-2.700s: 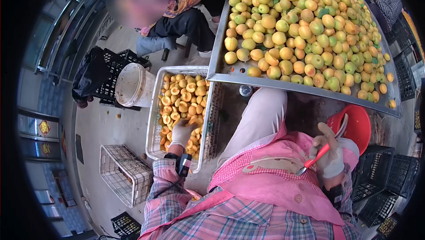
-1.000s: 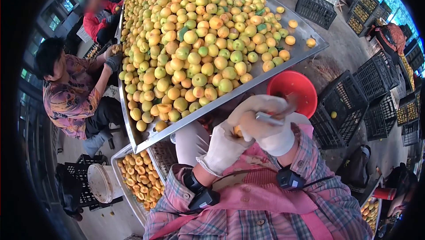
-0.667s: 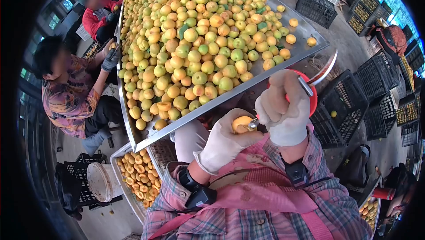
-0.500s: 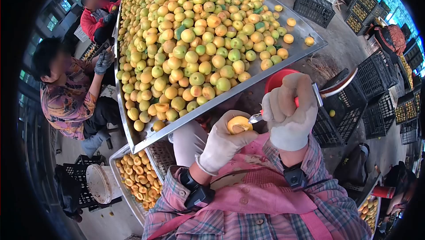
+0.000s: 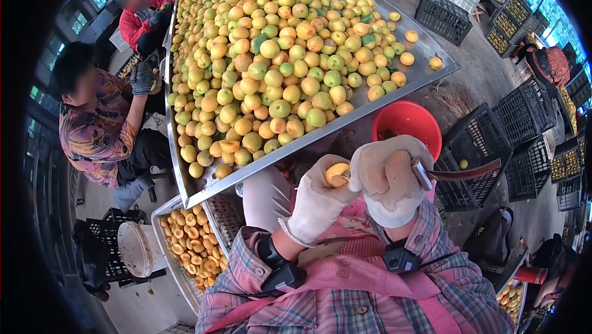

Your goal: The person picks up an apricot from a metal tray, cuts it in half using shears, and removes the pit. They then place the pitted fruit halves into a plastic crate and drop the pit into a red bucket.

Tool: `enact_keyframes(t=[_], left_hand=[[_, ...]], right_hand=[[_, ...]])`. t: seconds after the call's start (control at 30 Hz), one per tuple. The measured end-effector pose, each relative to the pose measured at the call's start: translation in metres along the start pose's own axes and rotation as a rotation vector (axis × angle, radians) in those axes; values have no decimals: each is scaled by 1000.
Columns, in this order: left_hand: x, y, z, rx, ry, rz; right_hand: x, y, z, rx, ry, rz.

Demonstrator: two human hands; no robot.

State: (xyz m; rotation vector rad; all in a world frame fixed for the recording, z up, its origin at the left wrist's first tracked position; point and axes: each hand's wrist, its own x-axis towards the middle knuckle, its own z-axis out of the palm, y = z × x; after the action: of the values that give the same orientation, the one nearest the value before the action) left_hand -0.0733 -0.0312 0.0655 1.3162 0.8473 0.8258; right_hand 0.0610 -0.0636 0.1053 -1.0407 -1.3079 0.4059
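My left hand (image 5: 320,195), in a pale glove, is closed around a cut apricot (image 5: 337,175) whose pit shows in the opening. Close against it, the fingers of my right hand (image 5: 391,177), gloved too, are wrapped round a knife-like tool. The tool's metal collar (image 5: 422,174) and curved brownish blade (image 5: 467,171) stick out to the right; its handle is hidden in the fist. Beyond both hands lies a heap of whole apricots (image 5: 271,69) on a metal-rimmed table (image 5: 302,141).
A red bucket (image 5: 407,121) stands just beyond my right hand. At lower left, a white crate (image 5: 161,223) contains halved apricots (image 5: 192,241). Black crates (image 5: 481,149) line the right side. A person in a patterned shirt (image 5: 98,127) sits at the table's left.
My right hand has turned and come lower, uncovering the red bucket. The metal tip that touched the apricot is out of sight, and the curved blade now points right. My left hand still grips the apricot.
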Motion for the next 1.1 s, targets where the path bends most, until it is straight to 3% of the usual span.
enact_keyframes(t=[0.03, 0.1, 0.27, 0.33, 0.4, 0.47, 0.53, 0.57, 0.67, 0.7, 0.77, 0.8, 0.87, 0.9, 0.97, 1.0, 1.07, 1.1], left_hand=[[0, -2, 1, -26, 12, 25], [1, -9, 2, 48, 38, 81], [-1, -5, 2, 218, 72, 139], [-2, 0, 3, 283, 91, 114], [-1, -4, 4, 307, 102, 118], [0, -2, 6, 336, 109, 128], [-2, 3, 11, 256, 78, 246], [-1, -5, 9, 171, 41, 189], [0, -2, 2, 248, -44, 76], [1, -1, 0, 247, -45, 75], [4, 1, -4, 191, -151, 58], [4, 0, -6, 192, -151, 57], [6, -2, -10, 165, -238, 127], [8, -5, -15, 165, -238, 127], [10, -13, -25, 601, -361, 213], [7, -15, -27, 600, -360, 211], [2, -19, -31, 144, -264, -154], [0, -14, -31, 86, -265, -138]], right_hand=[[-1, 0, 1, 0, -2, -1], [-3, 0, 3, 334, -19, 277], [0, 8, 6, 16, -133, 158], [-1, 13, 11, 439, 31, 222], [14, 10, 10, 953, 13, 329], [12, 4, 17, 916, 51, 344], [3, 0, 21, 530, 11, 298], [3, 0, 19, 527, 11, 297], [3, 2, 12, -45, -7, 128], [0, 8, 12, -45, -7, 129], [-8, 27, 15, 1053, 127, 389], [-10, 25, 13, 1054, 128, 389], [-9, 14, 5, 70, -86, 202], [-5, 6, 6, 71, -86, 203], [7, -13, 8, 480, 115, 301], [14, -19, -4, 209, 6, 219], [27, -23, -13, 669, 54, 225], [26, -14, -7, 794, 106, 124]])
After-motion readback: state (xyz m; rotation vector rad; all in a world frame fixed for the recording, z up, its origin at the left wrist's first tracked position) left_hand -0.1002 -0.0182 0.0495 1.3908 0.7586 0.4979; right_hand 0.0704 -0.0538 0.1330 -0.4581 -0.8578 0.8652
